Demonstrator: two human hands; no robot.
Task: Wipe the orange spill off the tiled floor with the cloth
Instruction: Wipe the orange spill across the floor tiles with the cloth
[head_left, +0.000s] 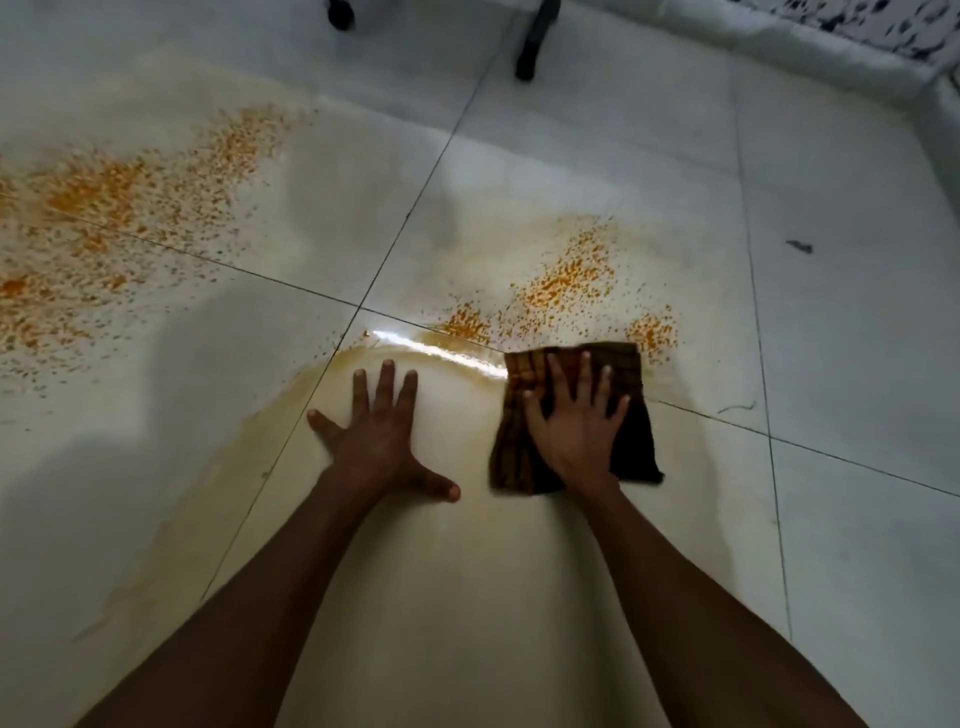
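Observation:
A dark brown folded cloth (636, 415) lies flat on the pale tiled floor (831, 338). My right hand (574, 423) presses down on it with fingers spread. My left hand (376, 434) rests flat on the bare wet tile, fingers apart, holding nothing. Orange speckled spill (566, 283) lies just beyond the cloth's far edge. A larger orange patch (114, 192) spreads across the tiles at the far left. A yellowish wet smear (291, 405) curves around my left hand.
Two dark furniture legs (532, 47) stand at the far edge of the floor. A white wall base (779, 47) runs along the back right. A small dark scrap (800, 247) and a thread (737, 408) lie on the tiles to the right.

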